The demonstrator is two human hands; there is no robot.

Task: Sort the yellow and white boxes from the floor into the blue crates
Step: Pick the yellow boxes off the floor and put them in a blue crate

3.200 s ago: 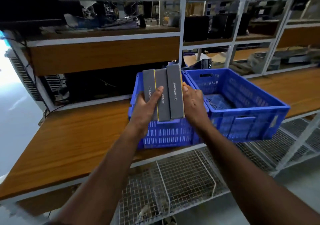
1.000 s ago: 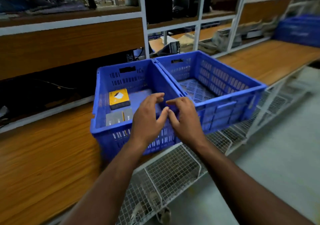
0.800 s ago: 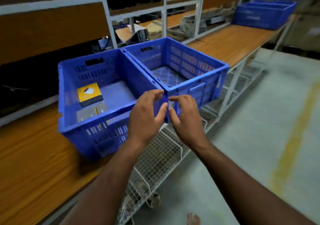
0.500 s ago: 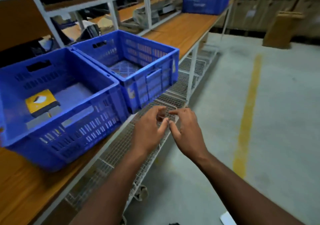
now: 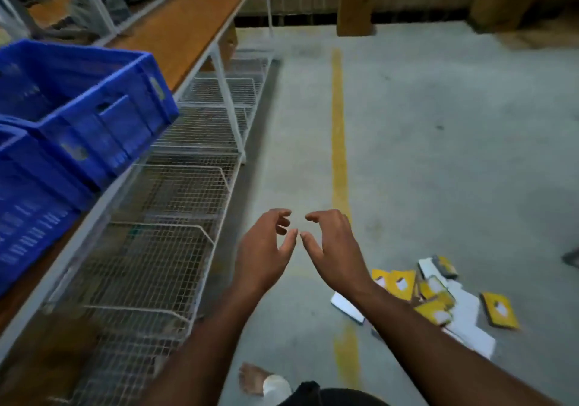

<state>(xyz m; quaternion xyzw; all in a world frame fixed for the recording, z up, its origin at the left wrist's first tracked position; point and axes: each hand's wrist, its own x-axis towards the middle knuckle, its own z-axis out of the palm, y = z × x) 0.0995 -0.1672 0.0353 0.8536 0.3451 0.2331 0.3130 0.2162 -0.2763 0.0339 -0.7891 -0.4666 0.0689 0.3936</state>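
We hold our left hand [image 5: 264, 250] and right hand [image 5: 333, 249] empty with loosely curled fingers, thumbs nearly touching, probably ready to gather the yellow and white boxes [image 5: 435, 299] scattered on the floor [image 5: 438, 155], well apart from the blue crates [image 5: 78, 101] on the bench [image 5: 185, 26].

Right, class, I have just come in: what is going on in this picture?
A person is sorting small flat yellow and white boxes, scattered on the grey concrete floor, into blue plastic crates on a wooden bench. Right now the left hand and right hand are held out together, loosely curled and holding nothing, above the floor and short of the pile.
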